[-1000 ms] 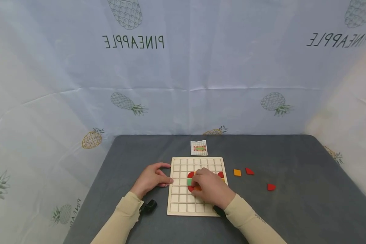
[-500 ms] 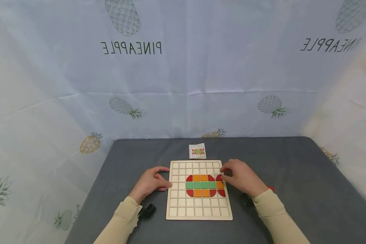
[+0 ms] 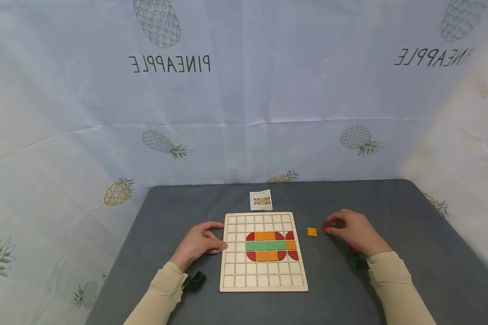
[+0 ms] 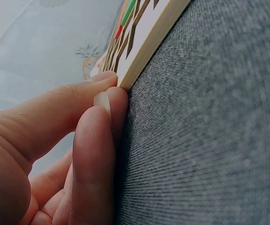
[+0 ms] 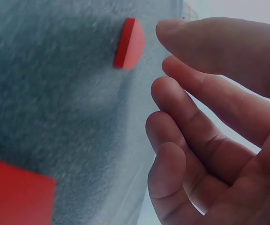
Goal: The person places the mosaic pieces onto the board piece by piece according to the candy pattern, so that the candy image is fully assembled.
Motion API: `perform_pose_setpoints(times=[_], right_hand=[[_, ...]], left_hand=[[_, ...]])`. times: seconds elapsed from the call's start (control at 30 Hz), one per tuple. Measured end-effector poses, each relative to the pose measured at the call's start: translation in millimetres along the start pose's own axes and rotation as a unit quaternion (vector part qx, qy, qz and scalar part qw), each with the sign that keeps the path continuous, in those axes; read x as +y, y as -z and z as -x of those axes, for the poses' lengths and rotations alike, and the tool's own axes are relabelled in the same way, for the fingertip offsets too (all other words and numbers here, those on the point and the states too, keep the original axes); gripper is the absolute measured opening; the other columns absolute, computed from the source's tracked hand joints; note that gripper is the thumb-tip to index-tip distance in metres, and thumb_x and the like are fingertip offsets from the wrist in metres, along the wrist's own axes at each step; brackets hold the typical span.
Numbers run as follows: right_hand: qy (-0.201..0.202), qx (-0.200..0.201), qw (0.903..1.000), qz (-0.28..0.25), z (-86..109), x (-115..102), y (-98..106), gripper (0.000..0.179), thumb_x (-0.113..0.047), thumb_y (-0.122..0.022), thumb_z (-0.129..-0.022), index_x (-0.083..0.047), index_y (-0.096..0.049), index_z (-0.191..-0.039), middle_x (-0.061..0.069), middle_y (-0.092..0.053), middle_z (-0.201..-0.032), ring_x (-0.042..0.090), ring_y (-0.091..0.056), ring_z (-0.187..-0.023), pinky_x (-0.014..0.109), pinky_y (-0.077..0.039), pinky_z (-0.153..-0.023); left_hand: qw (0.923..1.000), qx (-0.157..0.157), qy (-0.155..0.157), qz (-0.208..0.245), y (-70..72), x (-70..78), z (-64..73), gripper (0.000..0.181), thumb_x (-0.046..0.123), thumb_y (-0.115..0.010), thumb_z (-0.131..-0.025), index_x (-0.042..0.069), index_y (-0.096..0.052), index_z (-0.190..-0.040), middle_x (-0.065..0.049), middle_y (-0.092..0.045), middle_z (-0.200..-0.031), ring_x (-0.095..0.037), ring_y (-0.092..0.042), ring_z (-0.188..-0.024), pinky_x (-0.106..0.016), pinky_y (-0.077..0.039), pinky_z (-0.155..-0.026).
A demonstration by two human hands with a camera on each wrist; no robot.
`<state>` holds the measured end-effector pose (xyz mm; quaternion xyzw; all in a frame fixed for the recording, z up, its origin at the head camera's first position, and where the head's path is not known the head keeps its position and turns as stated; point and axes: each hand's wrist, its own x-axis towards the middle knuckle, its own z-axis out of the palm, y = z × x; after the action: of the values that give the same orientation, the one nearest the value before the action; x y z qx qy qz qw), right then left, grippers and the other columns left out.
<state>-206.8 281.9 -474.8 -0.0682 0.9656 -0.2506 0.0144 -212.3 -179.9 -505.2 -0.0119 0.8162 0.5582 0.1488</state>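
My left hand (image 3: 200,241) holds the left edge of a light wooden grid board (image 3: 264,274). In the left wrist view, the thumb and a finger meet at the board's edge (image 4: 146,49). Red, orange and green pieces fill cells across the board's middle and right. My right hand (image 3: 358,232) hovers right of the board, its thumb and index finger apart around a small red piece (image 3: 325,229). The right wrist view shows a gap between those fingertips and that red piece (image 5: 130,44), which lies on the table. A second red piece (image 5: 20,194) lies closer to the wrist.
An orange square piece (image 3: 312,232) lies between the board and my right hand. Behind the board is a small pattern card (image 3: 261,200). The dark grey table (image 3: 203,307) ends at a pineapple-print cloth (image 3: 227,153).
My right hand has moved from over the board's coloured pieces, past its right edge, to the loose red piece. The left hand has stayed at the board's left edge.
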Motion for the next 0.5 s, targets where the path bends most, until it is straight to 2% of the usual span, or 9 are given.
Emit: perform_pose_setpoints(times=[0.2,0.5], right_hand=[[-0.010,-0.020,0.9996,-0.015,-4.1,4.8,-1.6,0.031,-0.021,-0.087,-0.093,-0.006,-0.080,-0.118,0.009,-0.076,-0.109,0.025,-0.071,-0.100,0.050,-0.064,-0.087],[-0.005,-0.029,0.9995,-0.014,-5.3,5.1,-3.2,0.023,-0.016,-0.087,-0.092,-0.007,-0.081,-0.112,0.006,-0.075,-0.104,0.021,-0.068,-0.094,0.044,-0.062,-0.081]], left_hand=[[1.0000,0.002,0.002,-0.001,0.5,-3.2,-1.0,0.071,0.018,-0.099,-0.079,0.013,-0.068,-0.143,-0.011,-0.075,-0.086,-0.018,-0.076,-0.074,-0.034,-0.067,-0.071],[1.0000,-0.002,0.001,-0.001,1.2,-0.9,-1.0,0.070,0.018,-0.098,-0.080,0.014,-0.068,-0.143,-0.011,-0.075,-0.085,-0.018,-0.075,-0.073,-0.034,-0.066,-0.071]])
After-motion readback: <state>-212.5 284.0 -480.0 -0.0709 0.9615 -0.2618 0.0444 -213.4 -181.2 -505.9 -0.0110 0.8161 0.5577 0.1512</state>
